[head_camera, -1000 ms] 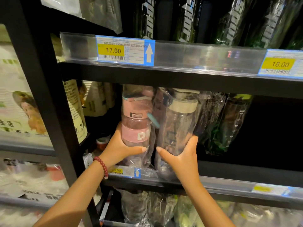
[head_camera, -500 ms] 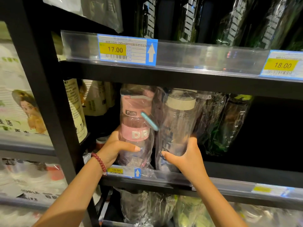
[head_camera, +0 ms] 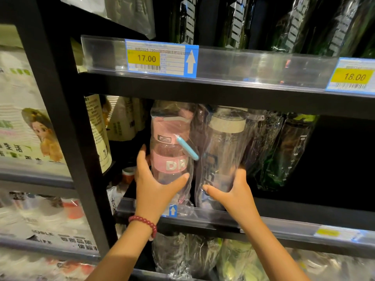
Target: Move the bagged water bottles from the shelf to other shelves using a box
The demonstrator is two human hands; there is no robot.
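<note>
Two bagged water bottles stand upright on the middle black shelf (head_camera: 284, 211). The pink-banded bottle (head_camera: 169, 147) with a blue strap is gripped low by my left hand (head_camera: 154, 183), thumb across its front. The clear bottle with a beige lid (head_camera: 223, 151) is gripped near its base by my right hand (head_camera: 233, 191). Both bottles are wrapped in clear plastic bags and touch each other. No box is in view.
More bagged dark and green bottles (head_camera: 284, 151) lean to the right on the same shelf. Dark bottles (head_camera: 239, 23) fill the shelf above, behind a price strip (head_camera: 160, 57). Bagged bottles (head_camera: 203, 256) lie on the shelf below. White packaged goods (head_camera: 30, 128) fill the left rack.
Both hands have slid a little higher on the two bottles, and the bottles have shifted slightly forward and upright at the shelf's front edge.
</note>
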